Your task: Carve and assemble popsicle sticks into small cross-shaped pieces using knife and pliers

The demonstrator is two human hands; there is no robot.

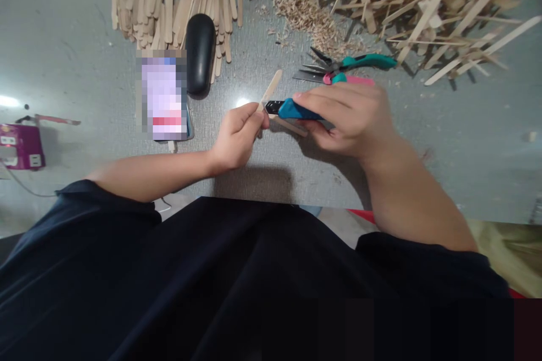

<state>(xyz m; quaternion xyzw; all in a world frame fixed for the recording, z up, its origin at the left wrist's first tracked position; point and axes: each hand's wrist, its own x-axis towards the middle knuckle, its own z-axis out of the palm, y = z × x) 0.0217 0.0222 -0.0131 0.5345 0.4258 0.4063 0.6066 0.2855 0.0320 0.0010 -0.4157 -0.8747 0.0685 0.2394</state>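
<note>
Pinched between the thumb and fingers of my left hand [240, 134] is a wooden craft stick [272, 84], its rounded end pointing up and to the right. My right hand [347, 115] is wrapped round a blue utility knife [296, 109] with a black front part. The knife's tip meets the stick right beside my left fingertips; the blade itself is hard to make out. Under the knife, between my hands, another thin wooden stick [292, 126] lies on the grey table [190, 180].
Craft sticks [139, 5] are piled at the back left, near a black case [200, 53] and a phone [165, 96]. Wood shavings [313, 22], green-handled pliers [364, 61] and a pink-handled blade [313, 76] lie beyond my right hand. Wood scraps [423, 11] heap back right; a purple box [23, 146] sits left.
</note>
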